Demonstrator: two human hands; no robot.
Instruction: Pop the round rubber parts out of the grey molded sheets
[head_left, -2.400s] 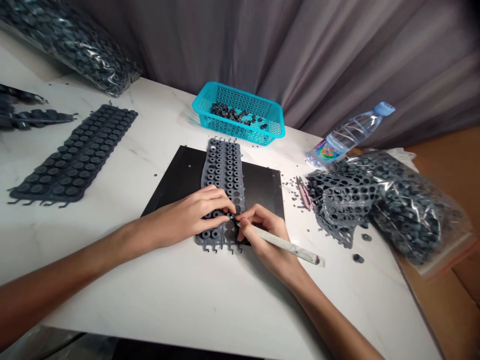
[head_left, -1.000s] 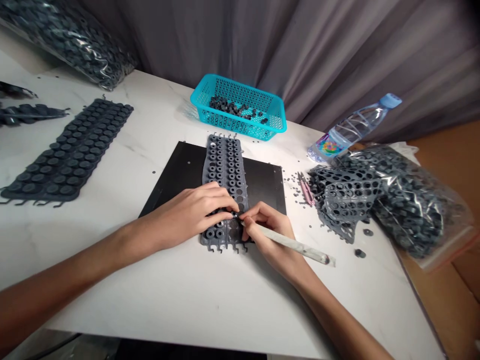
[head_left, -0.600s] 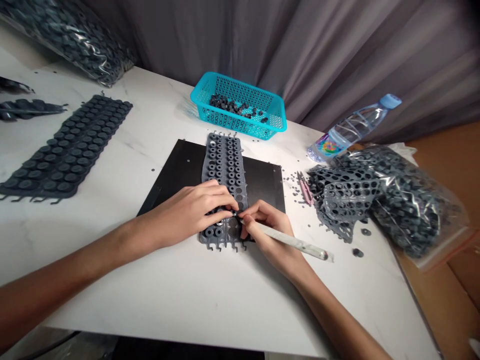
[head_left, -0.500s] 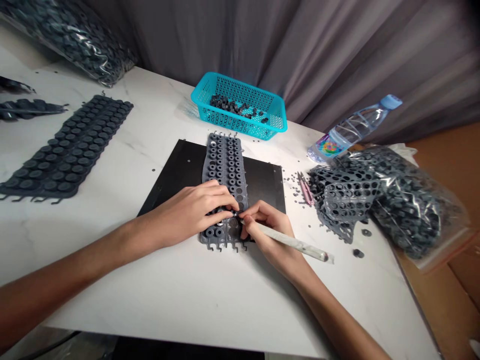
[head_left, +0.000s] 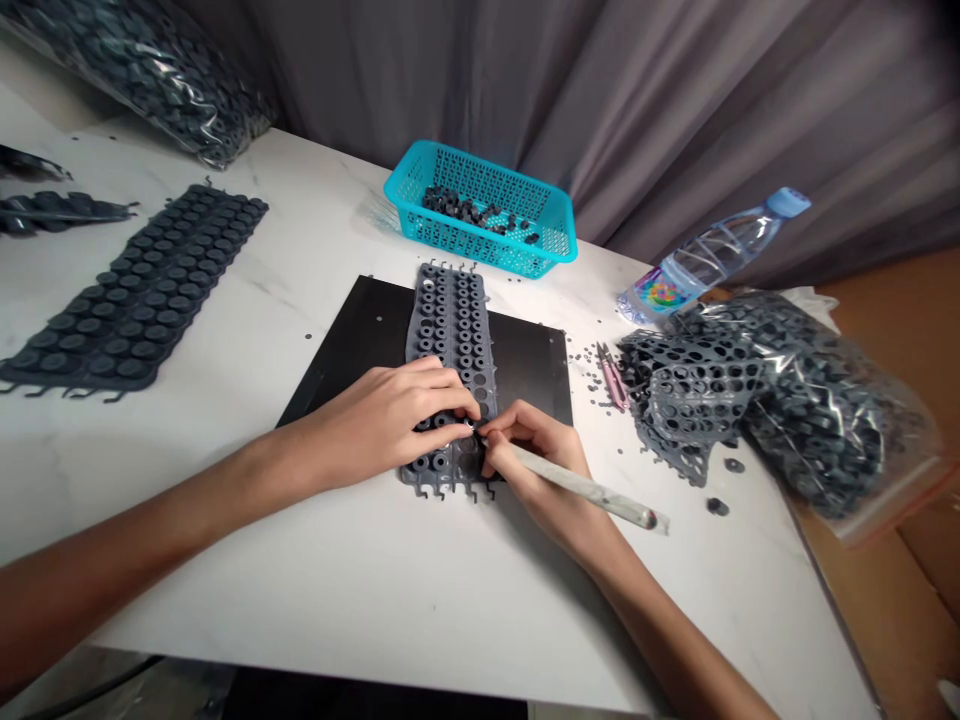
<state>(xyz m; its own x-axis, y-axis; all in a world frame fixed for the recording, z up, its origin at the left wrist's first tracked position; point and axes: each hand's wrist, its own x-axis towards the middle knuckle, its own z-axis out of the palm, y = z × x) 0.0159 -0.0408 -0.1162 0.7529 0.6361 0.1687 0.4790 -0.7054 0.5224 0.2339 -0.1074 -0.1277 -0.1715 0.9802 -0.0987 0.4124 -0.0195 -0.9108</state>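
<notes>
A dark grey moulded rubber sheet (head_left: 454,320) lies on a black mat, with rows of small ringed parts and several empty holes near its lower right. My left hand (head_left: 409,410) rests across the sheet, thumb and index finger pinched round one of the small rubber parts (head_left: 469,425). In my right hand (head_left: 544,450) is a pen-like tool (head_left: 592,487) with a pale, marbled handle, held as one holds a pen. Its tip meets the sheet right beside my left fingertips, where the fingers hide it.
Beyond the black mat (head_left: 529,365) stands a turquoise basket (head_left: 555,235) holding loose dark parts. Pink thread snips (head_left: 612,380), used perforated sheets (head_left: 697,400), a water bottle (head_left: 709,255) and a filled plastic bag (head_left: 825,430) lie right. Another rubber sheet (head_left: 135,300) lies left.
Both hands keep almost the same place on the sheet. The view has shifted very slightly, and the left fingertips have moved a little at the part they pinch.
</notes>
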